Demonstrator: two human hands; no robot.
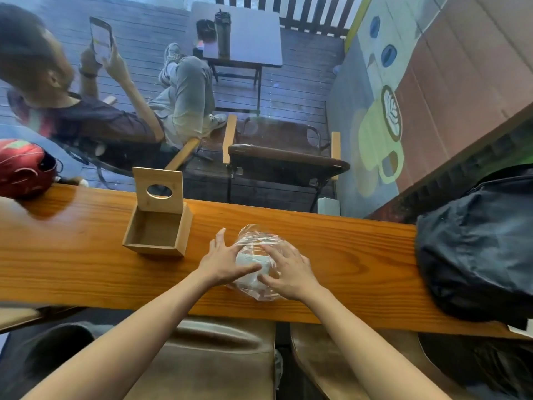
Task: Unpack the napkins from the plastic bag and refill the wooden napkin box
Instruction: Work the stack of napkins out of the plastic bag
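Observation:
A clear plastic bag [256,236] holding a white stack of napkins [249,261] lies on the wooden counter [86,264] in front of me. My left hand [223,259] rests on the bag's left side, fingers spread and thumb across the napkins. My right hand [288,269] presses on the bag's right side, fingers apart on the plastic. To the left stands the wooden napkin box [157,226], empty inside, its lid with an oval hole [159,191] tipped upright at the back.
A black bag [476,246] sits on the counter's right end, a red helmet [24,167] on its left end. Beyond the glass a person sits in a chair holding a phone; another chair [285,160] and a small table [245,33] stand outside.

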